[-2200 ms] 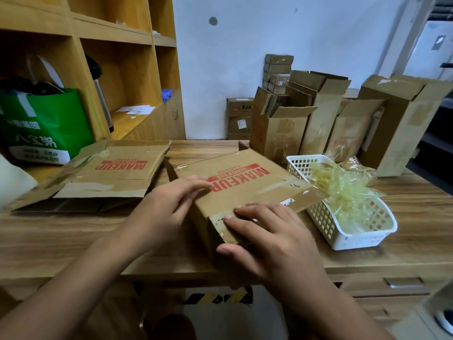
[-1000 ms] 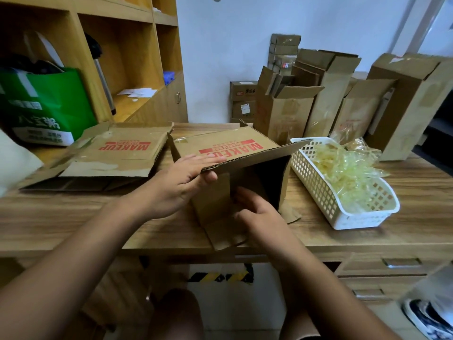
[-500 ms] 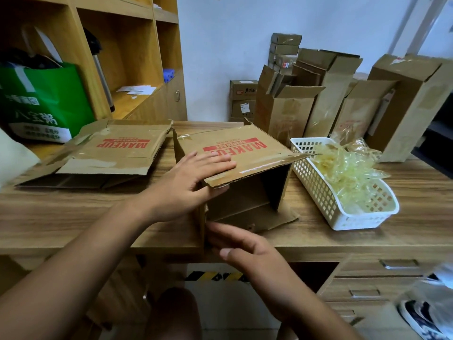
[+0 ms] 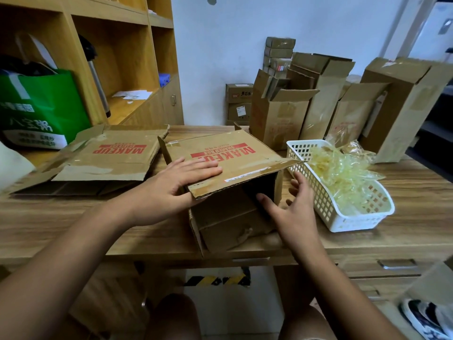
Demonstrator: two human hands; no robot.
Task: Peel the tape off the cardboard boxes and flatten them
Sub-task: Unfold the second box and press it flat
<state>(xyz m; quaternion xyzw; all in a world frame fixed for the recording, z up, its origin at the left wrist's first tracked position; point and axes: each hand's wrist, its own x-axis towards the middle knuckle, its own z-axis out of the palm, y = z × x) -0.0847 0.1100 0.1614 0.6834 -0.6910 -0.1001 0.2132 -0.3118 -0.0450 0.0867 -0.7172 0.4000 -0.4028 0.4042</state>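
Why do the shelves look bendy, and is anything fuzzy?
Head view, edges: the wide lens bows the shelves and leans the tall box outward. Head view, bottom right: the shoe is smeared. Head view, middle: the left hand, right hand and the box print look sharp, while the box's inside sits in dark shadow.
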